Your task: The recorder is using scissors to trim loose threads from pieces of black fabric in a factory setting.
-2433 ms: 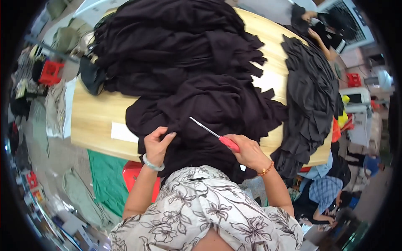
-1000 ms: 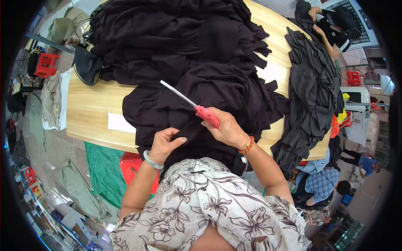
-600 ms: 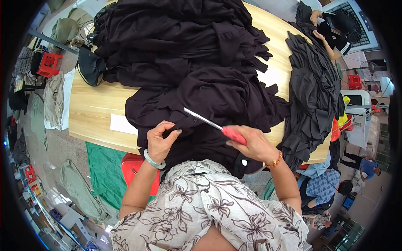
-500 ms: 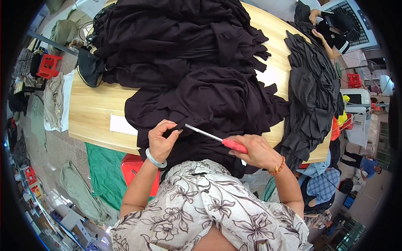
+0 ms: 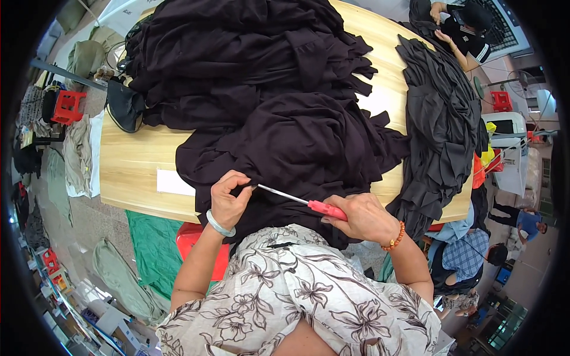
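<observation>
Purplish-black garment (image 5: pixel 303 139), matte, rumpled, left grip (image 5: pixel 227 200) pinching its cloth, right grip (image 5: pixel 367 218) closed around red-handled metal tool (image 5: pixel 323 208), white slip (image 5: pixel 174 182) left of garment.

At the fingertips of the left hand (image 5: pixel 230 202), the tip of the red-handled tool (image 5: pixel 322 207) is too fine to read: touching or not, no telling! Those fingers mask the pinched edge of the dark garment (image 5: pixel 297 139). The right hand (image 5: pixel 369 217) covers the handle's butt. The upper rim slices the dark clothing pile (image 5: pixel 231 53); the lower crops the floral shirt (image 5: pixel 267 279)!
</observation>
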Demonstrator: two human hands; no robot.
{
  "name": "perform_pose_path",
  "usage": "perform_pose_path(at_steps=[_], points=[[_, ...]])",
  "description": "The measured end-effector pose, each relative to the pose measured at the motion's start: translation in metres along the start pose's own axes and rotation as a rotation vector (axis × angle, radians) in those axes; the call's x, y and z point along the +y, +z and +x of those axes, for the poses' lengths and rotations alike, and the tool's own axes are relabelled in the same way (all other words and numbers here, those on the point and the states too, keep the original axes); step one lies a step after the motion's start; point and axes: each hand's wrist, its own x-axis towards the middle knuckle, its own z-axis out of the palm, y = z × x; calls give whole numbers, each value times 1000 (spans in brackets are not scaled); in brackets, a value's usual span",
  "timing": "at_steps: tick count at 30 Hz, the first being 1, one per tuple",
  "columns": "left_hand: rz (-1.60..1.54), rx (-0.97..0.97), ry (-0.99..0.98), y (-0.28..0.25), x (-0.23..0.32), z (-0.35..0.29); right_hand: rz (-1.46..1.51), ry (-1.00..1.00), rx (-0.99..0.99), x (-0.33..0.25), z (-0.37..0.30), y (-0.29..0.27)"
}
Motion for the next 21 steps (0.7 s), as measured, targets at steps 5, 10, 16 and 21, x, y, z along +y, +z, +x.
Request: perform_pose_path(at_steps=[5,10,16,21], points=[[2,-36,-35,3,-2,-5,1,25,-45,0,-2,2],[-25,0,-23,1,1,2,-31,22,-2,0,-1,3],[-88,57,-13,-10,-1,12,62,1,18,2,7,11],[-311,121,132,-45,52,40,104,-1,-225,8,26,50]])
